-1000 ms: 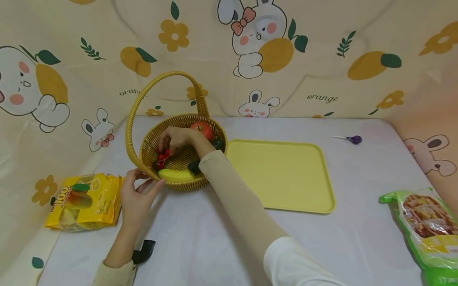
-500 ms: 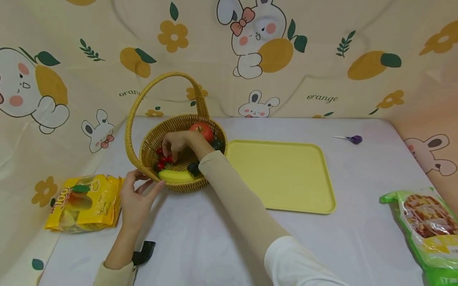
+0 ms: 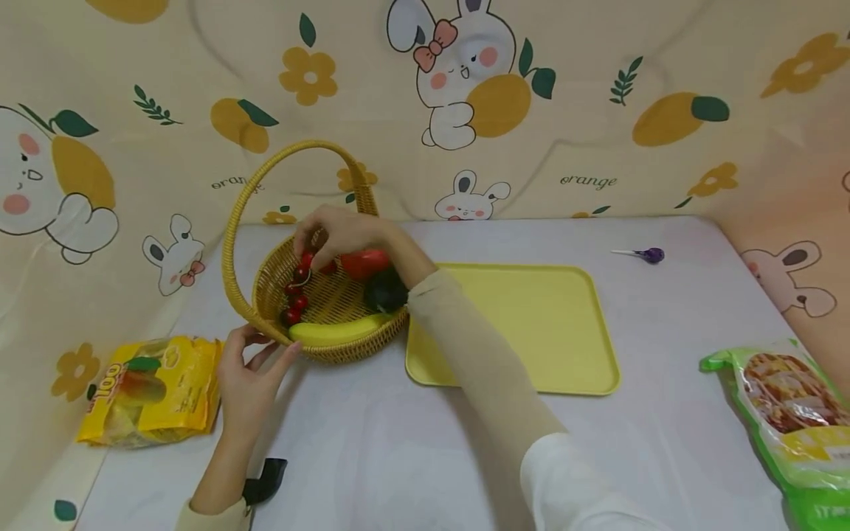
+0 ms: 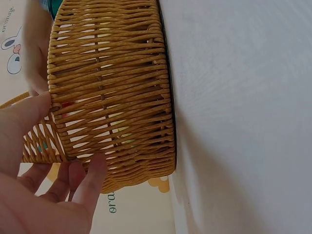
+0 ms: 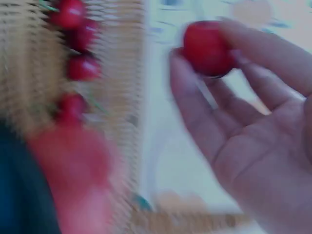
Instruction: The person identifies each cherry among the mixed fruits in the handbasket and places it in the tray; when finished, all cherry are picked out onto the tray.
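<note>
My right hand (image 3: 341,234) is over the back of the wicker basket (image 3: 352,348). In the right wrist view it pinches a red cherry (image 5: 207,48) between thumb and fingertips. Several more cherries (image 5: 84,67) lie in a row along the basket wall, and a large red fruit (image 5: 78,170) sits near them, blurred. A banana (image 3: 339,332) rests at the front of the basket, with a dark round fruit (image 3: 385,291) behind it. My left hand (image 3: 252,376) grips the basket's rim near the handle base. In the left wrist view its thumb is at the rim, fingers against the weave.
A yellow tray (image 3: 511,324) stands right of the basket, partly under the right forearm. Left of the basket lies a yellow packet (image 3: 156,391). A purple lollipop (image 3: 653,255) is at the back right, a green food packet (image 3: 790,413) at the right edge.
The right hand has moved up and back from among the cherries, a cherry now in its fingers. The fruits in the basket have shifted. The left hand stays at the rim; the head view has shifted slightly.
</note>
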A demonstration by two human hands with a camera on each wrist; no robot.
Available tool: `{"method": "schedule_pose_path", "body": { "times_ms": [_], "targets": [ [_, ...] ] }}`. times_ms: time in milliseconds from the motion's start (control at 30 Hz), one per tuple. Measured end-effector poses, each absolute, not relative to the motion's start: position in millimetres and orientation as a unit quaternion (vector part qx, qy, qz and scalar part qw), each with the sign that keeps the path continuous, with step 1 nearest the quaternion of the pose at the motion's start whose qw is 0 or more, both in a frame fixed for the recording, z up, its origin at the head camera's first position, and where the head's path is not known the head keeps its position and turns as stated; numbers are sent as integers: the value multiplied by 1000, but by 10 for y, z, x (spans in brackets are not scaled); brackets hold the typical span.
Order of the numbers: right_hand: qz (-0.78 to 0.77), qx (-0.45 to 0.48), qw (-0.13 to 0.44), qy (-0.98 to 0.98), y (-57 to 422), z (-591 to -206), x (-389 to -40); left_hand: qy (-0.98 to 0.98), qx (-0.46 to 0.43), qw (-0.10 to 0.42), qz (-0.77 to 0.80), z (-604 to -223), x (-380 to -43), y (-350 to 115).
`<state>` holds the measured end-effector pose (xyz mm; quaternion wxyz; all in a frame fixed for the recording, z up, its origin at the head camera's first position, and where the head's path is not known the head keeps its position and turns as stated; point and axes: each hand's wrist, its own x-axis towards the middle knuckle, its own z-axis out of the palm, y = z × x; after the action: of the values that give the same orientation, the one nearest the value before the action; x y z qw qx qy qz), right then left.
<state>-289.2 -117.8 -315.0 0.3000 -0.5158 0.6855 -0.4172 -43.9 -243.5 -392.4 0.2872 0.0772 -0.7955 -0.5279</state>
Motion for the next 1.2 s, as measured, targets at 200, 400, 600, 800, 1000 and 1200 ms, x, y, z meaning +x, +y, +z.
{"method": "schedule_pose_path", "body": {
  "times_ms": [200,400,600,800,1000,1200],
  "targets": [
    [-522,-500,227,653,-148,-3092,-3120,-795,80,288,-528,-4064,-463,-2518],
    [-485,-392,271,733,528,-3538,-3282,-787,84,281,-543,-4107,-457,-2536],
    [-453,-392,290,747,521,-3883,-3265,-790,81,285,-537,-4096,-440,-2537],
    [-449,-393,238,767,414,-4033,-3220,-792,80,286,-533,-4090,-457,-2517],
    [-430,-380,209,792,396,-4089,-3192,-791,82,284,-536,-4082,-459,-2511],
    [-429,-376,200,797,390,-4150,-3178,-796,81,291,-525,-4086,-446,-2507]
  ]
}}
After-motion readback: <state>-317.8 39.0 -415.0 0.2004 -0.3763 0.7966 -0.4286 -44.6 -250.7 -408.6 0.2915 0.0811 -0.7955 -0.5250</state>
